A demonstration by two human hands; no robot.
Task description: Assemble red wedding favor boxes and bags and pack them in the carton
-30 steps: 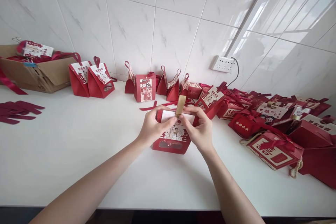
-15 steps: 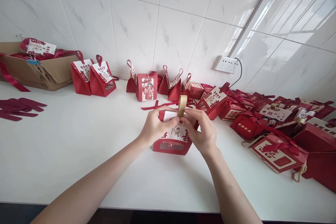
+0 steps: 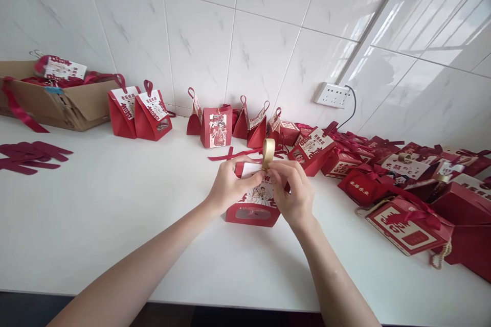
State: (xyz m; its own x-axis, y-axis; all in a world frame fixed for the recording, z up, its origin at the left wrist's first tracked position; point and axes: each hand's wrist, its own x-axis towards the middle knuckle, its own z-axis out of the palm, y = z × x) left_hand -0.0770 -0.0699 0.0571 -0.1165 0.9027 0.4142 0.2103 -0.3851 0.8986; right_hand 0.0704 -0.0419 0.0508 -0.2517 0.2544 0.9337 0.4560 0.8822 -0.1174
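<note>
A small red gift box (image 3: 253,209) with a printed couple and a little window stands on the white table (image 3: 115,214) in front of me. My left hand (image 3: 230,186) grips its top left edge with the fingers closed. My right hand (image 3: 293,191) pinches the top at the base of a gold ribbon loop (image 3: 268,152) that sticks up from the box. Both hands hide the upper part of the box.
Finished red boxes (image 3: 146,112) stand in a row along the tiled wall. A heap of red boxes (image 3: 402,184) fills the right side. A cardboard carton (image 3: 57,102) sits at the far left, with loose red ribbons (image 3: 26,156) before it. A wall socket (image 3: 333,95) is behind.
The gold strip, earlier upright between my fingers, now forms a closed loop above the box. My right hand's fingers have curled in tighter at the box top.
</note>
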